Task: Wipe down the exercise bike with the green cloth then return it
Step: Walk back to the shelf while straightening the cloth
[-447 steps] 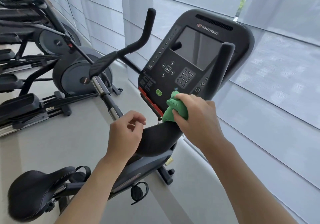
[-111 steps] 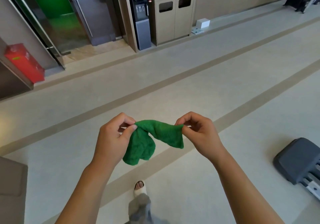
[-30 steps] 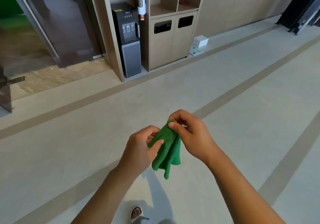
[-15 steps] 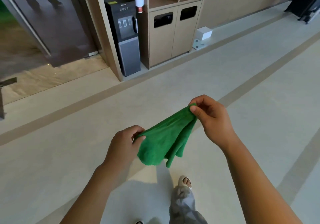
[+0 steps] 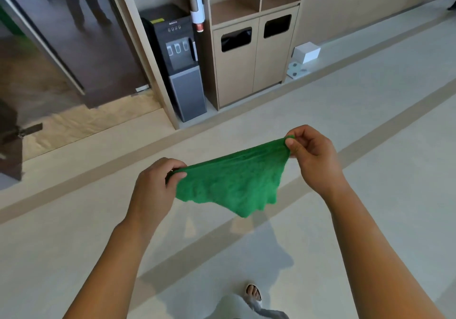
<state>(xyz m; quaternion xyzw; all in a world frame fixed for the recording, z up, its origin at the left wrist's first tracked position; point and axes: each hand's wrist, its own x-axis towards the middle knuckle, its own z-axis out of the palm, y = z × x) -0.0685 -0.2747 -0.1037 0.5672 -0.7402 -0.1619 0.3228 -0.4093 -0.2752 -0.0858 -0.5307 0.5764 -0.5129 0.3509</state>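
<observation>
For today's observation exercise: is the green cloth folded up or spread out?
Spread out. The green cloth is stretched between the left hand and right hand, each pinching a corner, its lower edge sagging.

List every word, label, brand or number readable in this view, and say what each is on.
No text can be read.
Water dispenser: small brand line above its buttons, too blurred.
Water dispenser: yellow sticker on top, too small.
Green cloth: no print visible.
</observation>
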